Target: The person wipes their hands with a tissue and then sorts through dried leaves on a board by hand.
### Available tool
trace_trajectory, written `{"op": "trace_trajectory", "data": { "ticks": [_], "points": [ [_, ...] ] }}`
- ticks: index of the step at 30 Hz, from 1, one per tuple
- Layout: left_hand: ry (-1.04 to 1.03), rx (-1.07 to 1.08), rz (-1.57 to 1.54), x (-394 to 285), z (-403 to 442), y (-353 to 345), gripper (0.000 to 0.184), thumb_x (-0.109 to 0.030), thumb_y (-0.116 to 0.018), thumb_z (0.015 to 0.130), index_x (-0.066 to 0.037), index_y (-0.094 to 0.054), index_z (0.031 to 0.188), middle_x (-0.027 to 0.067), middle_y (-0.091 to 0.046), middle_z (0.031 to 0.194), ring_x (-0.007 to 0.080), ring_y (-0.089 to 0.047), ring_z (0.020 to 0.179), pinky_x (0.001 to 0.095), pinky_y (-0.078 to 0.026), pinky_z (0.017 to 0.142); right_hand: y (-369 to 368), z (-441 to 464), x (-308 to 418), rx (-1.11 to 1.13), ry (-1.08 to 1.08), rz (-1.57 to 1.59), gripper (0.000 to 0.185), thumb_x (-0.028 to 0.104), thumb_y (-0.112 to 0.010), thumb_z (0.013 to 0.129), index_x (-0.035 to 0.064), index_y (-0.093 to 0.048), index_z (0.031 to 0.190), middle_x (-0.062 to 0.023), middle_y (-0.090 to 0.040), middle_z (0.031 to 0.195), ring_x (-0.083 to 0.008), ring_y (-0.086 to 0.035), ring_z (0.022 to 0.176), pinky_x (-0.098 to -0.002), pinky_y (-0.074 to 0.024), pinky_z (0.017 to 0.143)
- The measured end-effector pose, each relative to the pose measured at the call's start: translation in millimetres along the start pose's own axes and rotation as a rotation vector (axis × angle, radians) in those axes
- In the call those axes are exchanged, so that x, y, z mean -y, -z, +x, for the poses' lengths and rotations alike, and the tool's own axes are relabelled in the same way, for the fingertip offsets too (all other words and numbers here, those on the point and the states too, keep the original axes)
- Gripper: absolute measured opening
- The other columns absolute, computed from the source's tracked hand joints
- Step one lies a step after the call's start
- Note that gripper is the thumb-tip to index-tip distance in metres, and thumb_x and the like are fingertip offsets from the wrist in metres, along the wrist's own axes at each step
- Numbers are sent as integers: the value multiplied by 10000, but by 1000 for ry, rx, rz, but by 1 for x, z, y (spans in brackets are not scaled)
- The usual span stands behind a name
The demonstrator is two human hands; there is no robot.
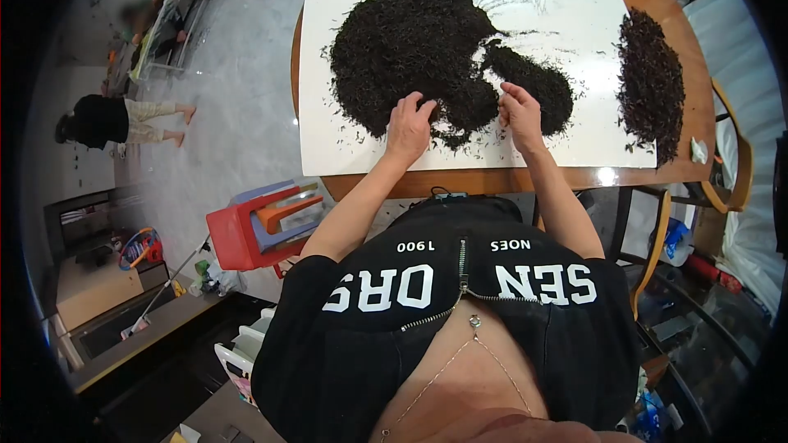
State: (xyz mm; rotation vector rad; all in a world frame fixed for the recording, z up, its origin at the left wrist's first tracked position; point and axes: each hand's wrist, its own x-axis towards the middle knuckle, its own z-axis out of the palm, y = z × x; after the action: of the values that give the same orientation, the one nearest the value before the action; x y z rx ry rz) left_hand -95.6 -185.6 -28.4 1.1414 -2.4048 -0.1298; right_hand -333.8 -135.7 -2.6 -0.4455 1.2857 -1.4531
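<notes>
A large heap of dark, dry shreds that look like loose tea leaves (402,41) covers the left and middle of a white board (587,0). My left hand (408,127) rests at the near edge of this heap, its fingers bent and apart. Close to the heap's right end, my right hand (522,117) is raised with thumb and fingers pinched together; whatever is between them is too small to make out. Just beyond it lies a smaller pile of the same leaves (546,86). Scattered bits dot the board around both piles.
The board lies on a wooden table (698,115), with another leaf pile (652,82) along its right side. A wooden chair (733,148) stands at the right. Stacked plastic stools (238,234) stand left of me. Another person (107,121) is on the floor area farther left.
</notes>
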Motion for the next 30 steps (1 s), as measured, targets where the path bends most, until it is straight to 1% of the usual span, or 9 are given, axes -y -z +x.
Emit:
{"op": "trace_trajectory", "data": {
  "ticks": [5,8,10,11,16,20,21,25,30],
  "points": [
    [23,-63,-30,-13,11,-2,433,25,-600,760,-58,-609,1185,154,-527,1193,324,-547,980,377,-460,874,3,7,0,55,-80,169,194,73,-502,921,39,-628,1066,-15,-557,749,-65,-442,546,-200,-354,454],
    [38,-42,-44,-31,20,-9,455,30,-586,754,-72,-609,1197,164,-525,1184,331,-541,974,398,-458,861,1,4,6,54,-94,169,180,96,-512,926,45,-637,1046,-5,-547,720,-61,-436,545,-199,-345,450],
    [25,62,-17,-41,26,-11,451,19,-588,746,-88,-625,1183,164,-524,1186,334,-538,983,405,-450,866,2,1,9,49,-108,171,170,120,-523,930,50,-645,1026,5,-537,691,-57,-430,543,-198,-335,445],
    [24,62,-20,-42,26,-11,451,19,-588,746,-88,-625,1183,164,-524,1186,334,-538,983,405,-450,866,4,1,9,47,-107,169,170,120,-523,930,50,-645,1026,5,-537,691,-57,-430,543,-198,-335,445],
    [-130,164,-134,-51,16,-5,426,7,-585,753,-100,-644,1162,164,-525,1179,332,-532,991,404,-442,873,18,4,1,27,-101,-66,147,144,-569,914,42,-657,971,-4,-550,648,-95,-444,514,-233,-371,442],
    [-141,87,-166,-36,-1,5,334,-29,-600,772,-70,-655,1098,160,-518,1172,332,-516,968,399,-432,856,13,14,-13,115,389,-815,281,233,-634,884,16,-620,1063,-72,-606,635,-205,-540,491,-325,-440,450],
    [-140,88,-164,-32,-6,6,334,-29,-600,772,-70,-655,1098,160,-518,1172,332,-516,968,399,-432,856,8,14,-12,116,388,-813,281,233,-634,884,16,-620,1063,-72,-606,635,-205,-540,491,-325,-440,450],
    [105,-28,-193,-18,-22,7,335,-54,-625,776,-31,-625,1110,164,-516,1172,340,-510,993,412,-428,879,-22,20,-7,138,650,-1477,403,291,-653,859,24,-558,1146,-155,-663,703,-332,-631,559,-420,-491,514],
    [219,-101,-152,-24,-33,21,384,-88,-655,777,-1,-584,1145,171,-512,1160,349,-511,1012,413,-427,902,-36,29,-13,311,524,-1674,444,304,-644,848,58,-507,1191,-191,-680,741,-397,-659,647,-459,-500,552]
  ]
}}
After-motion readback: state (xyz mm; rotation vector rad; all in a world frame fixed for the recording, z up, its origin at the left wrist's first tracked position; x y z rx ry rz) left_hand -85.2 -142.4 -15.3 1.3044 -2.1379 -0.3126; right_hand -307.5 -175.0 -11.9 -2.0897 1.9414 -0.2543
